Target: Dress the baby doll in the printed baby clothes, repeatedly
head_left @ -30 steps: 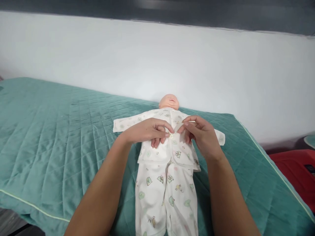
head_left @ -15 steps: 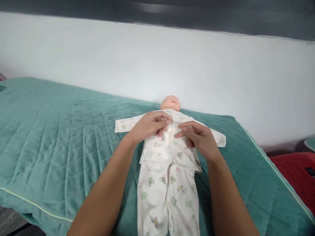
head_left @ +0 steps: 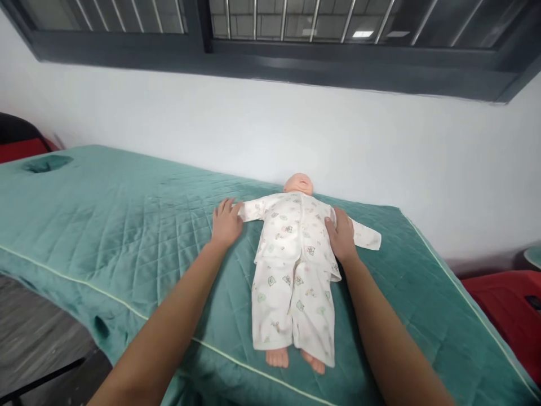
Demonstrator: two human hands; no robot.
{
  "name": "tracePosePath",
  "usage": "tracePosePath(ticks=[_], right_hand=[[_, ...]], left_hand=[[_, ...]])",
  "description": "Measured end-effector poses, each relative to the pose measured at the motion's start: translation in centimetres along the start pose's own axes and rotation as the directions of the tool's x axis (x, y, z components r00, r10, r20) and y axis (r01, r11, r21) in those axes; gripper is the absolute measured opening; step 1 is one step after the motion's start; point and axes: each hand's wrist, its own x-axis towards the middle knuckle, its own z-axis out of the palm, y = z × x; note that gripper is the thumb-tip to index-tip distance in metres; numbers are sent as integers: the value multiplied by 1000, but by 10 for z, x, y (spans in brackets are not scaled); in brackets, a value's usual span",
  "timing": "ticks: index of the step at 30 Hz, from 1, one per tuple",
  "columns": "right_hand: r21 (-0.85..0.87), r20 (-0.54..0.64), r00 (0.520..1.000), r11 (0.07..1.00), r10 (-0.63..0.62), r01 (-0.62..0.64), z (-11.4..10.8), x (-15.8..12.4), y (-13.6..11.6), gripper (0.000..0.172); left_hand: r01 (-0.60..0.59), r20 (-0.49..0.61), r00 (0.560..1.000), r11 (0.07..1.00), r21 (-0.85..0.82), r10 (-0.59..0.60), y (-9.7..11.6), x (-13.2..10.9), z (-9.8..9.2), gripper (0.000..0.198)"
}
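A baby doll (head_left: 298, 185) lies on its back with arms stretched out. It wears a white long-sleeved shirt (head_left: 291, 231) and matching trousers (head_left: 274, 304), printed with small animals. The shirt front lies together down the middle, and bare feet stick out of the trouser legs. At the cuff of the sleeve on the left is my left hand (head_left: 227, 223), fingers spread, thumb side touching the cuff. My right hand (head_left: 341, 237) rests against the shirt's right side near the armpit, fingers extended and thumb apart. Neither hand visibly grips the cloth.
A green quilted cover (head_left: 139, 225) with pale piping spreads over the bed, which has a dark hole (head_left: 48, 163) at its far left. Behind stands a white wall (head_left: 211, 124) below a barred window (head_left: 270, 22). A red chair (head_left: 502, 316) is at the right.
Both hands have left the middle of the shirt front and moved apart, the left to the cuff, the right to the shirt's side. The view has tilted up, showing the window and doll's feet.
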Motion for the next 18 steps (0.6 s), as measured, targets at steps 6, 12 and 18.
tracePosePath(ticks=[6, 12, 18], right_hand=[[-367, 101, 987, 927, 125, -80, -32, -21, 41, 61], [-551, 110, 941, 807, 321, -211, -69, -41, 70, 64], [-558, 92, 929, 792, 357, -249, -71, -43, 69, 60]], left_hand=[[232, 57, 972, 971, -58, -229, -31, -6, -9, 56], [281, 54, 960, 929, -242, -276, -36, -7, -12, 43], [317, 6, 942, 880, -354, -337, -41, -3, -10, 32]])
